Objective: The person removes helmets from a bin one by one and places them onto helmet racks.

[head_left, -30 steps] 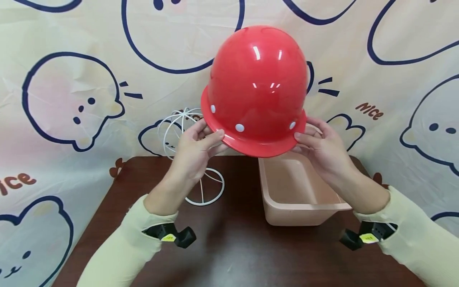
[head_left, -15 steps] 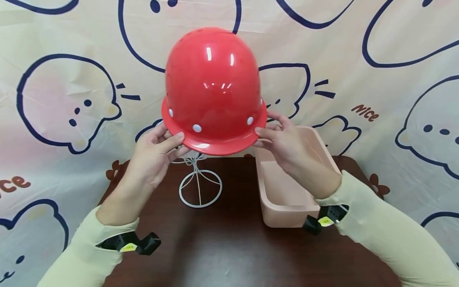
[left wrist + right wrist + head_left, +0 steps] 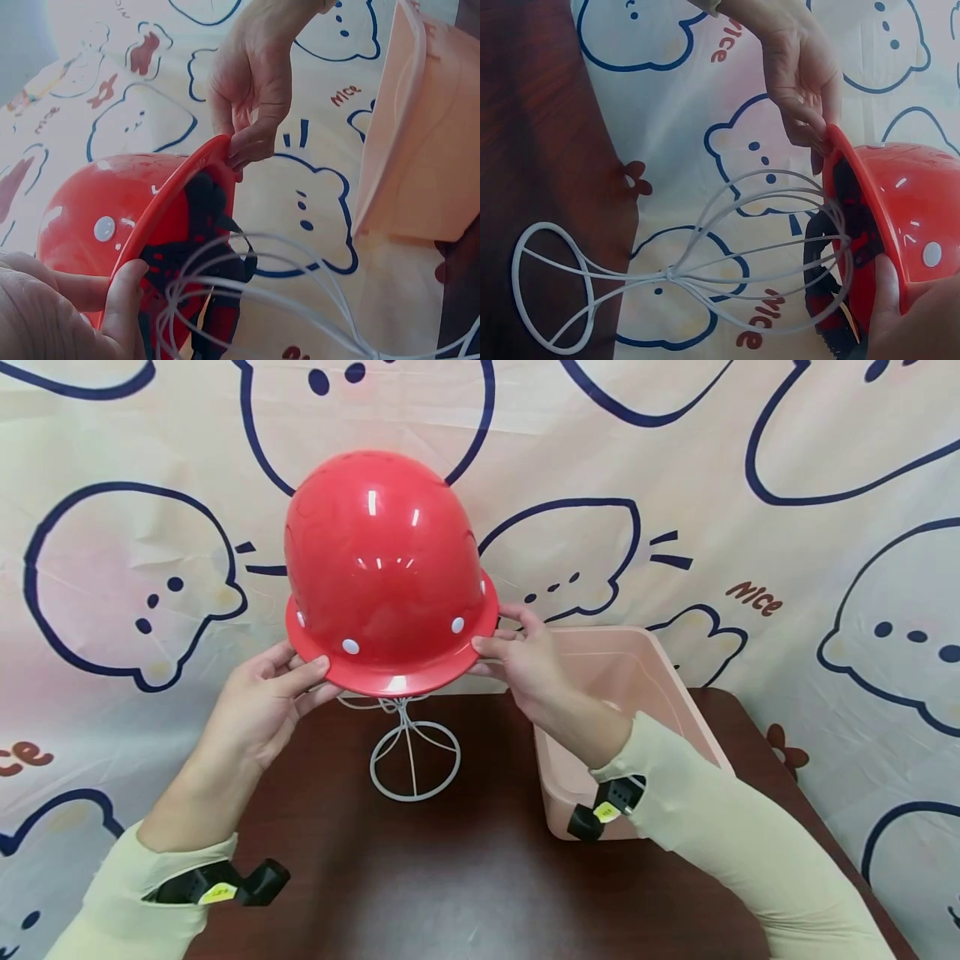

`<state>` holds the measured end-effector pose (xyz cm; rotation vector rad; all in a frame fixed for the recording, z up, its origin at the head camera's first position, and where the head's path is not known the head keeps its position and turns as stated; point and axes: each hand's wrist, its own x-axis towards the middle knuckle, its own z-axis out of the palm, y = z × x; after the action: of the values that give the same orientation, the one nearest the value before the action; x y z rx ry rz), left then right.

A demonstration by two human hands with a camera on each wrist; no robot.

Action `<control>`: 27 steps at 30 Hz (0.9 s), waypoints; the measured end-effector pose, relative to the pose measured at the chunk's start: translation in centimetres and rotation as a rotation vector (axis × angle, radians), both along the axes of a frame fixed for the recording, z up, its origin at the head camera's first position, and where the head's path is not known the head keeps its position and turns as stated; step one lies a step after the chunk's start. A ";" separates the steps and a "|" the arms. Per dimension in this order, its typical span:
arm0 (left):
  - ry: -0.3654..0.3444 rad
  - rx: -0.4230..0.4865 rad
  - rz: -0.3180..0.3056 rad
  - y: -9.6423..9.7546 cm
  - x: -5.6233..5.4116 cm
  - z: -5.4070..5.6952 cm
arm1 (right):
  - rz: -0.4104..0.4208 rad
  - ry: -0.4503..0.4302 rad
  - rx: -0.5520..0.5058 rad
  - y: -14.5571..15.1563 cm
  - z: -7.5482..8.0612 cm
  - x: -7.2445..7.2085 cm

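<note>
Each grip [image 3: 260, 706] [image 3: 528, 667] pinching red helmet [image 3: 382, 560], black inner straps [image 3: 206, 201] only in wrist views

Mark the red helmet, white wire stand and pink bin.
Red helmet [image 3: 386, 564], head view: middle of the shell.
White wire stand [image 3: 670, 275], right wrist view: gathered neck.
Pink bin [image 3: 435, 142], left wrist view: side wall.

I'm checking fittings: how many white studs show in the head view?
4 on the red helmet, left to right: left-edge stud, front-left stud, front-right stud, right-edge stud. Others may be hidden behind.
</note>
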<state>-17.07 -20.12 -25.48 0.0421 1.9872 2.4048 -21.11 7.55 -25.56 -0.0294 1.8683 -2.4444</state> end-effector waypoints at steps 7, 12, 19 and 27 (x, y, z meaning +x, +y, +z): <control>-0.056 -0.038 0.019 -1.0 -0.4 -0.7 | -0.004 -0.041 0.013 -1.1 -1.1 -0.6; -0.081 -0.065 0.018 -1.7 -0.7 -1.3 | 0.002 -0.052 -0.002 -1.7 -2.1 -0.9; -0.128 -0.095 -0.003 -2.6 -0.9 -3.0 | 0.002 -0.066 0.024 -2.4 -3.7 -1.1; -0.170 -0.128 -0.004 -2.9 -0.8 -4.3 | 0.014 -0.087 0.041 -2.6 -5.0 -1.0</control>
<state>-17.89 -22.99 -29.80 -0.1543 2.0542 2.1905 -22.14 4.91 -30.59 0.0646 1.8741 -2.3575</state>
